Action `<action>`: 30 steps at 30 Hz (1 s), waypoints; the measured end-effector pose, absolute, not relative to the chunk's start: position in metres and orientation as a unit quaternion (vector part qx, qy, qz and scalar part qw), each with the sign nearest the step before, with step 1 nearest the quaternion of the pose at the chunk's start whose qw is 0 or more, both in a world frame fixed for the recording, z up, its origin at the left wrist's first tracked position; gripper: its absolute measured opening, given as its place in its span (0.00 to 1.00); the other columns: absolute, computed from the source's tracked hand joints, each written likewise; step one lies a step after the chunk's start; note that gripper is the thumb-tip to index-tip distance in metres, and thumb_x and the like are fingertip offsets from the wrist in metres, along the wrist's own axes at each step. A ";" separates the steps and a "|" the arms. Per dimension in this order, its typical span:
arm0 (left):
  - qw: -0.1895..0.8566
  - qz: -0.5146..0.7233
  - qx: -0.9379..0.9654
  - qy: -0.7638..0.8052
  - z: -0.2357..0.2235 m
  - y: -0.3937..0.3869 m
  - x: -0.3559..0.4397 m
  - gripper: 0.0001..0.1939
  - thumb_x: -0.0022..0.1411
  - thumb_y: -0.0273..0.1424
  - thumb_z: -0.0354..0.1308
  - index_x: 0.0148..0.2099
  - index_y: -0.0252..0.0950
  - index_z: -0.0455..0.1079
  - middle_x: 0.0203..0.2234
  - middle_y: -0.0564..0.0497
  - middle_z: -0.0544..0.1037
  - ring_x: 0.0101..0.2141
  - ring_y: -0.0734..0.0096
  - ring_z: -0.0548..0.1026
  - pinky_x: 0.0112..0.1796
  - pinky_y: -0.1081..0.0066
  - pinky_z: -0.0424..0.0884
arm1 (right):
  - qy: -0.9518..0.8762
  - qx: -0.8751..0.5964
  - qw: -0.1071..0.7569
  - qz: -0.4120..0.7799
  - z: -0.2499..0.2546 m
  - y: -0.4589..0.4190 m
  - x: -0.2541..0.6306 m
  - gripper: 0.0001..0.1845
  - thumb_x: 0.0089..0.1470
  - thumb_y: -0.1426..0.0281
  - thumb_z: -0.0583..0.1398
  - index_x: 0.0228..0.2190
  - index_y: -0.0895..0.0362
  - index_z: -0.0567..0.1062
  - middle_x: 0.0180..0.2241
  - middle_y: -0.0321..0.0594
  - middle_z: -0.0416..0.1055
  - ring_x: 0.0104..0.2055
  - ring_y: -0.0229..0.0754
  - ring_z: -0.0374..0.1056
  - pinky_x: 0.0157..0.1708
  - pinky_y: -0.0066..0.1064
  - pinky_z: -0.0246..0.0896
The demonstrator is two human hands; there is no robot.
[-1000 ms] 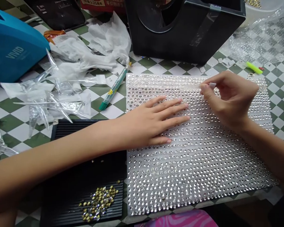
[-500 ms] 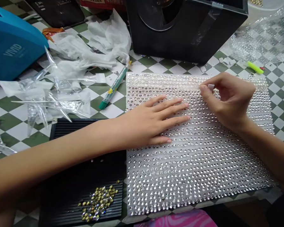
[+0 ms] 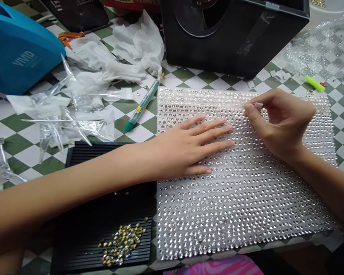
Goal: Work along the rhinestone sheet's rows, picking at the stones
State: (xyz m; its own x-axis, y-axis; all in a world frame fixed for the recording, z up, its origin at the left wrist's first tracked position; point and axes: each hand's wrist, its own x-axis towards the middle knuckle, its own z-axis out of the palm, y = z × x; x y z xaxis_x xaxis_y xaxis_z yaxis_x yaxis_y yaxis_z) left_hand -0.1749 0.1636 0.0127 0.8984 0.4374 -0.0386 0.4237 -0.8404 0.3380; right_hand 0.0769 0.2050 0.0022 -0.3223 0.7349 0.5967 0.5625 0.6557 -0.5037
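My left hand (image 3: 186,149) lies flat with fingers spread on a pale board (image 3: 186,191) covered in rows of clear rhinestones. My right hand (image 3: 283,122) is over the board's upper right part, thumb and forefinger pinched together. Between them is a thin clear strip (image 3: 235,106) that runs left over the upper rows; a small white piece (image 3: 258,105) shows behind the fingertips. What the strip is exactly, I cannot make out. Under my left forearm sits a black ridged tray (image 3: 86,233) with a heap of gold-backed rhinestones (image 3: 124,242).
A black box (image 3: 218,49) stands behind the board. A green-capped tube (image 3: 143,103), crumpled white tissues (image 3: 103,57), pointed clear plastic wrappers (image 3: 74,118) and a blue VIVID case (image 3: 20,53) are on the left. A bright green stick (image 3: 315,83) and bubble wrap (image 3: 321,49) lie at the right.
The whole view has shifted slightly, so everything sits a little further right. Both hands keep nearly the same place on the board, and the right pinch stays closed.
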 end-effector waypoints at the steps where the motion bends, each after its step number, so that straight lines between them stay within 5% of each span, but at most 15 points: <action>1: 0.172 0.019 0.959 0.223 0.013 0.164 -0.175 0.35 0.76 0.47 0.51 0.78 0.41 0.52 0.77 0.47 0.47 0.76 0.57 0.44 0.72 0.53 0.42 | -0.806 -0.403 0.421 0.102 0.002 0.205 0.077 0.07 0.59 0.70 0.65 0.29 0.53 0.75 0.24 0.32 0.72 0.25 0.36 0.68 0.25 0.31 0.58; 15: 0.178 0.013 0.958 0.223 0.014 0.165 -0.175 0.34 0.77 0.46 0.49 0.78 0.40 0.51 0.77 0.47 0.46 0.76 0.56 0.44 0.72 0.52 0.42 | -0.802 -0.378 0.456 0.083 0.015 0.206 0.069 0.08 0.58 0.71 0.66 0.28 0.52 0.73 0.23 0.34 0.70 0.24 0.38 0.66 0.24 0.33 0.58; 30: 0.175 0.041 0.959 0.220 0.013 0.164 -0.176 0.34 0.75 0.45 0.53 0.77 0.38 0.55 0.76 0.44 0.50 0.75 0.55 0.48 0.72 0.53 0.42 | -0.813 -0.408 0.409 0.073 0.001 0.210 0.070 0.13 0.62 0.60 0.62 0.27 0.52 0.74 0.23 0.34 0.69 0.24 0.38 0.66 0.25 0.34 0.64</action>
State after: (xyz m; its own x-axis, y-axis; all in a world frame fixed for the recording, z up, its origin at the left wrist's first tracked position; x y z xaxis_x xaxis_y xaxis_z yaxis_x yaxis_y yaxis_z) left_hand -0.1757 0.1640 0.0130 0.9003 0.4352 0.0009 0.4069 -0.8424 0.3531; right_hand 0.0696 0.2104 0.0009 -0.3321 0.7225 0.6064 0.6034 0.6568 -0.4522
